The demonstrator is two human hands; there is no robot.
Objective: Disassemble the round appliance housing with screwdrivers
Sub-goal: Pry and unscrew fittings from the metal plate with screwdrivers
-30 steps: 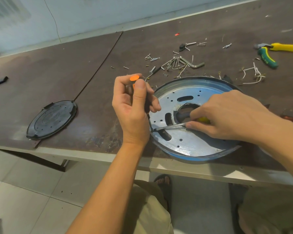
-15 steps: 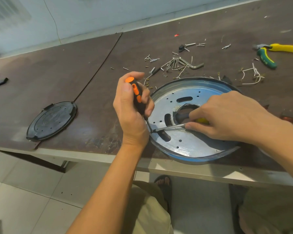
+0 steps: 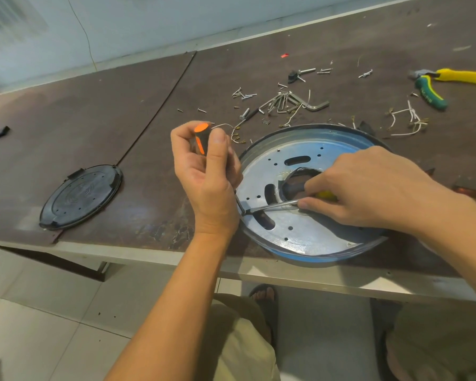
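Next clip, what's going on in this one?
A person is working on the round metal housing on the table. The left hand grips an orange-and-black screwdriver upright at the housing's left rim. The right hand holds a yellow-handled screwdriver low across the plate, its tip meeting the other. A black round cover lies to the left, with loose screws and hex keys behind.

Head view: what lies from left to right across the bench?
Black round cover → left hand gripping the orange-handled screwdriver → round metal housing → green-and-yellow pliers. The right hand, holding the yellow-handled screwdriver, overlaps the housing: left out.
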